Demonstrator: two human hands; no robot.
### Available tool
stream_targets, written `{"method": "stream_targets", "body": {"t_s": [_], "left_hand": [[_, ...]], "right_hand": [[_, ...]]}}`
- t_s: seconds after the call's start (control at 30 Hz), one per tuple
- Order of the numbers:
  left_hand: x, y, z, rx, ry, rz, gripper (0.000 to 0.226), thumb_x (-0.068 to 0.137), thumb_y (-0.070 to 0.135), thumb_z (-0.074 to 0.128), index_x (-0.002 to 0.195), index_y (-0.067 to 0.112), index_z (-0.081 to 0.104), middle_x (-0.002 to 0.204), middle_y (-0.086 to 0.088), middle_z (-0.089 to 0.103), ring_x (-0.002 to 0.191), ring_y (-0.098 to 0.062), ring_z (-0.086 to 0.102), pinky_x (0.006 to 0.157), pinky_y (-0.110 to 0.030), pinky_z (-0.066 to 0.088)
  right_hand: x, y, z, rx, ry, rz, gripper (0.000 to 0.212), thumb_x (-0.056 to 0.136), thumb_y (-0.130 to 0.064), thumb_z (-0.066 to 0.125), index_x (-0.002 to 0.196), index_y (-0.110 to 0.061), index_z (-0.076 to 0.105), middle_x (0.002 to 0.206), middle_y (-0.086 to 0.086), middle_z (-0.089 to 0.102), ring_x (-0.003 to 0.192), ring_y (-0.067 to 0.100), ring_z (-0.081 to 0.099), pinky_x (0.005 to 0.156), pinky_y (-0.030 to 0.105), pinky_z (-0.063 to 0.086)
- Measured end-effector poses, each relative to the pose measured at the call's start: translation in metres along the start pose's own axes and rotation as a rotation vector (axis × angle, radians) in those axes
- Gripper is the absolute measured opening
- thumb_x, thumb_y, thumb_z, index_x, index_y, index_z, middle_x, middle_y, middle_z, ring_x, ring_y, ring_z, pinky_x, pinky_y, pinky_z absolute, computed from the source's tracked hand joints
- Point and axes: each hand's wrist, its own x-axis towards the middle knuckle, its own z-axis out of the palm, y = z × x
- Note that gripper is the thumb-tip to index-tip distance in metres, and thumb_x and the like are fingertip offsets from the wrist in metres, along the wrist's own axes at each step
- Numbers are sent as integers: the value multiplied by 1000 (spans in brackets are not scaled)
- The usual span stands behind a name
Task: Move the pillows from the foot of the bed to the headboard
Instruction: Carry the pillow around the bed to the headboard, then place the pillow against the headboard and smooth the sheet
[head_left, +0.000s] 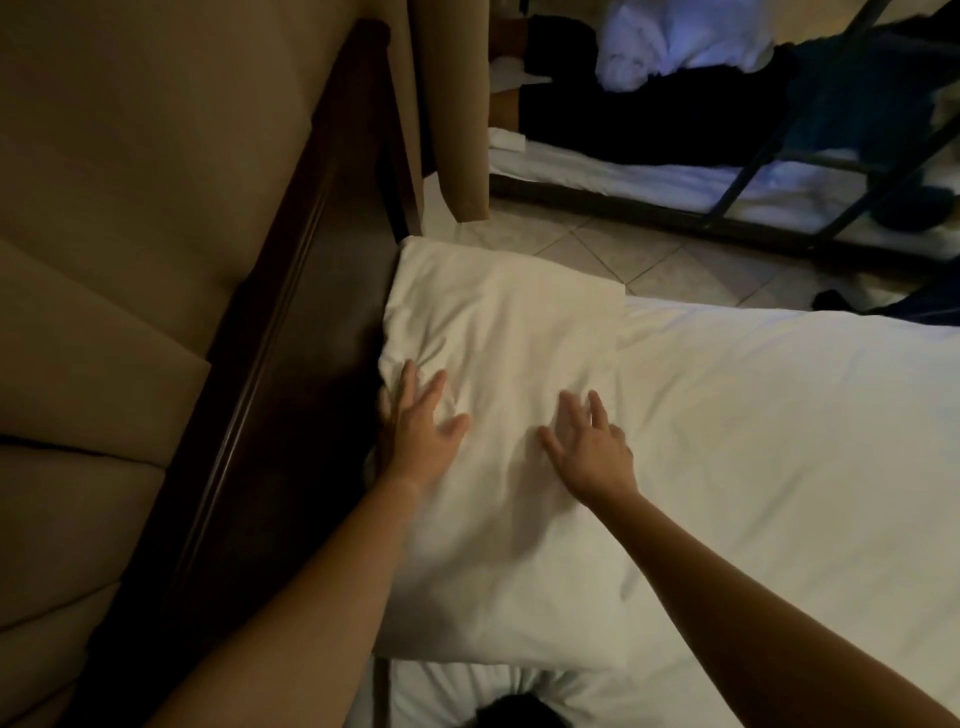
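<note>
A white pillow (498, 332) lies flat on the bed against the dark wooden headboard (291, 332) at the left. My left hand (421, 421) rests on the pillow's left edge beside the headboard, fingers spread. Flat on the pillow's middle lies my right hand (587, 441), also with fingers apart. Neither hand grips anything. A second white pillow (467, 691) shows partly at the bottom edge, below the first. The white bed sheet (779, 426) stretches to the right.
Beige padded wall panels (104, 260) rise behind the headboard. A tiled floor (623, 249) lies beyond the bed. A bunk bed with a dark metal frame (753, 156), white bedding and dark clothes stands at the upper right.
</note>
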Motion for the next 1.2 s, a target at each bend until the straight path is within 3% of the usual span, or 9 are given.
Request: {"method": "stream_targets", "body": {"t_s": [0.13, 0.23, 0.33, 0.5, 0.73, 0.9, 1.03, 1.2], "left_hand": [[8, 25, -2, 143, 201, 163, 70, 97, 52, 56, 161, 29, 40, 174, -8, 21, 160, -40, 12, 130, -55, 9], [15, 31, 13, 122, 173, 266, 67, 104, 51, 44, 165, 27, 32, 175, -8, 18, 163, -32, 8, 129, -54, 16], [13, 2, 43, 127, 161, 224, 65, 107, 52, 39, 166, 27, 30, 175, -8, 20, 162, -33, 12, 129, -53, 16], [10, -43, 71, 243, 129, 244, 64, 111, 56, 27, 169, 33, 14, 177, -3, 12, 163, -29, 7, 131, -49, 12], [21, -55, 87, 334, 26, 241, 65, 110, 60, 7, 168, 34, -6, 178, 7, 2, 164, -24, -1, 131, -48, 11], [21, -40, 70, 227, -1, 160, 66, 107, 63, 23, 168, 40, 14, 177, 2, 11, 163, -28, 9, 131, -47, 12], [-6, -14, 46, 194, 71, 87, 65, 107, 57, 38, 167, 35, 23, 176, -8, 15, 161, -35, 13, 130, -52, 15], [-72, 1, 24, 141, 112, 100, 64, 109, 50, 42, 168, 34, 20, 177, -7, 10, 162, -33, 10, 130, -52, 17]], "right_hand": [[12, -17, 6, -58, 162, -83, 79, 104, -70, 26, 170, -31, 6, 178, 8, 1, 162, 39, 8, 131, 48, 8], [27, -31, 21, -25, 162, -211, 77, 106, -72, 15, 170, -33, -2, 178, 6, -6, 164, 30, -5, 132, 47, 2], [33, -23, 36, 0, 84, -216, 75, 106, -71, 16, 169, -37, -7, 177, -2, -12, 163, 24, -11, 131, 44, -6], [26, 12, 51, -89, 59, -220, 75, 106, -71, 13, 168, -37, -13, 175, -11, -17, 162, 13, -15, 131, 42, -5], [28, 26, 51, -97, 23, -163, 77, 105, -73, 12, 169, -35, -9, 176, -12, -11, 163, 13, -10, 132, 45, 0], [34, 25, 44, -94, -37, -139, 79, 104, -76, 13, 169, -36, -6, 177, -12, -7, 163, 15, -6, 131, 49, 4], [25, 19, 31, -30, -64, -109, 79, 104, -74, 17, 169, -35, -6, 177, -8, -8, 164, 21, -6, 132, 48, 4], [-28, 5, 33, -50, 57, -151, 75, 108, -69, 16, 168, -35, -11, 177, -6, -15, 163, 23, -13, 132, 42, -1]]}}
